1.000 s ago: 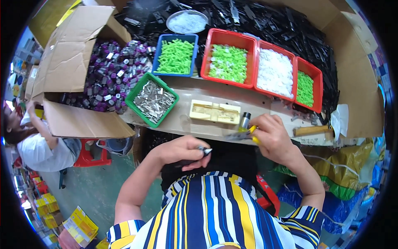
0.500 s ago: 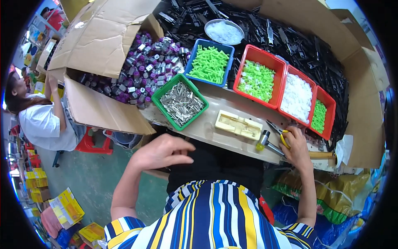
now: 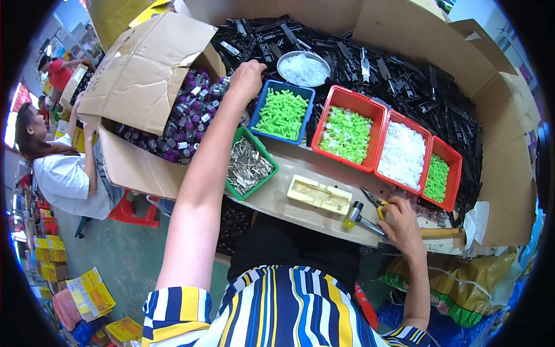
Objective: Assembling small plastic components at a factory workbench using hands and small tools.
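Note:
My left hand (image 3: 246,81) is stretched far forward past the blue tray (image 3: 255,128) of green plastic pieces, at the near edge of a heap of black plastic parts (image 3: 289,36). Its fingers are curled together; whatever they may grip is hidden. At the table's front right, my right hand (image 3: 401,222) closes round the yellow-handled pliers (image 3: 381,211), whose dark jaws point away to the left. Beside them lies a hammer (image 3: 355,215) with a clear yellowish head end and a metal shaft. A cream moulded fixture (image 3: 319,195) sits left of the hammer, its recess without a part.
Red trays (image 3: 342,159) hold green and white small pieces. A green tray (image 3: 268,177) holds metal pins, under my left forearm. Purple-and-grey parts (image 3: 193,110) spill from a cardboard box (image 3: 144,75). A metal bowl (image 3: 303,69) holds clear bits. Another person (image 3: 63,173) sits at left.
My left hand has gone from above my lap forward over the table to the black parts. My right hand stays on the pliers. The whole view has shifted slightly.

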Demonstrator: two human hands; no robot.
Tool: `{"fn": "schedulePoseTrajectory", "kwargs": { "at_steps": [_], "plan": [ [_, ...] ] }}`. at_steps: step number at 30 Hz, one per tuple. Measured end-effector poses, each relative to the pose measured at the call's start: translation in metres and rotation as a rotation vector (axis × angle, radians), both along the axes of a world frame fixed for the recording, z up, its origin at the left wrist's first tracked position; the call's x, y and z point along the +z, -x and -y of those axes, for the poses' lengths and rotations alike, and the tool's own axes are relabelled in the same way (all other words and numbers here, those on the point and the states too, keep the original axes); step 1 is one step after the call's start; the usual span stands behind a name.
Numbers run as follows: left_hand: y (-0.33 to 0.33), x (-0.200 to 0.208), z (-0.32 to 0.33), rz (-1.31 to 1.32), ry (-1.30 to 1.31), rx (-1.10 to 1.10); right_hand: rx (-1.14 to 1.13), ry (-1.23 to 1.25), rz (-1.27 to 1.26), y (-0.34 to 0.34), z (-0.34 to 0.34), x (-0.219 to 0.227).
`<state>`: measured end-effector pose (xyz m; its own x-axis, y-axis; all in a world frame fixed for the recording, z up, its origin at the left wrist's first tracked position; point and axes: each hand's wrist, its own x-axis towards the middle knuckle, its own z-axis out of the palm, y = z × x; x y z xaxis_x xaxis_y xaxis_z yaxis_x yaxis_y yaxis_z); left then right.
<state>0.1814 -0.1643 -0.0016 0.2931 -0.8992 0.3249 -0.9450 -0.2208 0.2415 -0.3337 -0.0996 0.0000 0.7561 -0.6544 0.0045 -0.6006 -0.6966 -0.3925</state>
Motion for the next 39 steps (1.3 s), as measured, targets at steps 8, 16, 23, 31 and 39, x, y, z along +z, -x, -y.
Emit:
{"fn": "schedulePoseTrajectory", "kwargs": {
  "at_steps": [8, 16, 23, 31, 39],
  "plan": [
    [-0.040, -0.023, 0.028, 0.130, -0.077, -0.173, -0.009, -0.017, 0.009, 0.001, 0.002, 0.002],
    [-0.034, 0.025, -0.009, 0.159, 0.023, 0.191, -0.008, -0.027, 0.002, 0.001, -0.003, 0.006],
    [0.073, 0.077, -0.092, -0.077, 0.317, -0.206, -0.006, 0.197, 0.222, -0.022, -0.013, 0.024],
    [0.195, 0.013, -0.165, -0.188, -0.033, -0.470, 0.091, 0.261, 0.454, -0.087, -0.029, 0.003],
    [0.196, -0.001, -0.169, -0.194, -0.002, -0.479, 0.138, 0.258, 0.379, -0.099, -0.027, -0.028]
  ]
}}
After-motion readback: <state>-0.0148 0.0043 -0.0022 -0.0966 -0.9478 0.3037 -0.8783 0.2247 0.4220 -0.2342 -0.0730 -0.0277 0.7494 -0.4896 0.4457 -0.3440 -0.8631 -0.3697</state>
